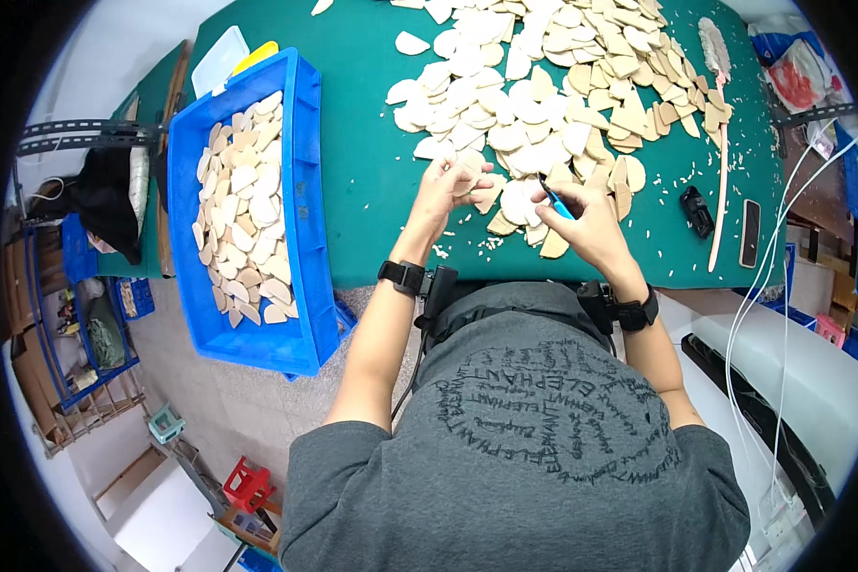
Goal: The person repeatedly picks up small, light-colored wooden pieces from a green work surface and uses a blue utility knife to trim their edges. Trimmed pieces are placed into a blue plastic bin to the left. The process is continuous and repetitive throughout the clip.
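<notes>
My left hand (436, 198) is closed on a thin cream-coloured rounded pad (468, 173), held up between thumb and fingers near the table's front edge. To its right, my right hand (589, 227) grips a small blue-handled tool (556, 201) with a dark tip that points up and left. Its exact kind is partly hidden by the fingers. Both hands are apart, at the near edge of a spread pile of similar cream and tan pads (529, 129), many half-round. More such pads (241, 212) fill a blue plastic crate at my left.
The blue crate (307, 205) stands left of the green-covered table (372, 224). At the right lie a black object (696, 212), a phone (750, 234) and a long thin stick with a fluffy head (719, 153). White cables (763, 257) hang beyond. Small pale scraps dot the table.
</notes>
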Demonstrator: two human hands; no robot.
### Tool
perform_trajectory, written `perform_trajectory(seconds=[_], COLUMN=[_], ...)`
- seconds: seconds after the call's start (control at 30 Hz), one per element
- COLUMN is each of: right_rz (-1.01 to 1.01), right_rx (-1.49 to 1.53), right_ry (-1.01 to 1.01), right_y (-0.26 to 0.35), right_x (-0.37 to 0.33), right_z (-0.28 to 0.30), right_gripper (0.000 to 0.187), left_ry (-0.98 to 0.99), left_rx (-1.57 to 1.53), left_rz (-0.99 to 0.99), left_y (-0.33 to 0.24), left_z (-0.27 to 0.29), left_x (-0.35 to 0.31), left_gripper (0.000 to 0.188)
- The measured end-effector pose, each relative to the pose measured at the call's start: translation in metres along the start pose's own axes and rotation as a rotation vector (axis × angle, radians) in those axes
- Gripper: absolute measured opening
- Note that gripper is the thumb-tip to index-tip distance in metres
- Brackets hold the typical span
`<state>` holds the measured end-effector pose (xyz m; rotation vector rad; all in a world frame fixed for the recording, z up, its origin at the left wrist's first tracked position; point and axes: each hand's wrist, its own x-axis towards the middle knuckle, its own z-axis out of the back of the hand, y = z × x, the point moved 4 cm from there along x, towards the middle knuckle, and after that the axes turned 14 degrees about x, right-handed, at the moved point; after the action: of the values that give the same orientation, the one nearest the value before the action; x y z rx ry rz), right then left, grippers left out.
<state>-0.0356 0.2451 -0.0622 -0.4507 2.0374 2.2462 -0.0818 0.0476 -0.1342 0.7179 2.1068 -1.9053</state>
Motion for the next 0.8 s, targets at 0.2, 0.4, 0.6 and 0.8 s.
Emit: perform_trajectory(seconds=[0.2, 0.4, 0.6, 0.8], right_rz=[-0.008, 0.023, 0.126, 0.177], right_rx=[0.006, 0.013, -0.055, -0.034], right_ry=[0.076, 0.1, 0.035, -0.025], right_y=[0.006, 0.008, 0.021, 0.029], right_x=[0.008, 0.011, 0.004, 0.003], right_z=[-0.013, -0.023, -0.029, -0.033], right_gripper=[0.02, 0.026, 0.03, 0.03], left_ry=[0.271, -0.14, -0.18, -0.121], left_rx=[-0.479, -0.034, -0.167, -0.17], left_rz=[-0.052, -0.177, -0.191, -0.249], left_y=[-0.031, -0.046, -0.052, -0.055], left_z=[0.0, 0.007, 0.0, -0.007], left_x=[-0.031, -0.055, -0.074, -0.079], left_gripper=[0.041, 0.032, 0.03, 0.028])
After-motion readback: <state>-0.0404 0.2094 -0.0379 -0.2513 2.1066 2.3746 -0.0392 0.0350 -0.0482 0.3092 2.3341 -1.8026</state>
